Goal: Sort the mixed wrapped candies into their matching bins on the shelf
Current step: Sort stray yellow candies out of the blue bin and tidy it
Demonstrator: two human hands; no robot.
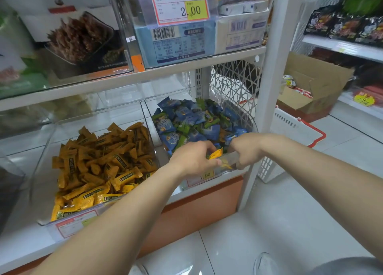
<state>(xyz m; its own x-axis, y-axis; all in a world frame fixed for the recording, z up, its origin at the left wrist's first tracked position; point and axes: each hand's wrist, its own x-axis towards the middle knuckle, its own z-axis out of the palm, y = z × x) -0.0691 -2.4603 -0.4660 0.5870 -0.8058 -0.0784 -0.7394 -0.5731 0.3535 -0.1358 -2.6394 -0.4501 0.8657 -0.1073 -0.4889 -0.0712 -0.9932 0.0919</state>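
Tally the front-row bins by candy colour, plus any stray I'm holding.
Yellow-candy bin: 1
Blue-and-green-candy bin: 1
Bin with unclear contents, far left and cut off: 1
Stray yellow candy, pinched in the left hand: 1
Total: 3 bins, 1 stray candy

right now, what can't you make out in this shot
All in the head view:
- What the right hand grips, if anything: fingertips lost behind the glary clear bin wall.
- Front candies in that bin: covered by both hands; the left hand holds a yellow candy.
- The price tag below: partly under the left wrist, print too small.
- The dark bin, far left: cut off by the frame edge.
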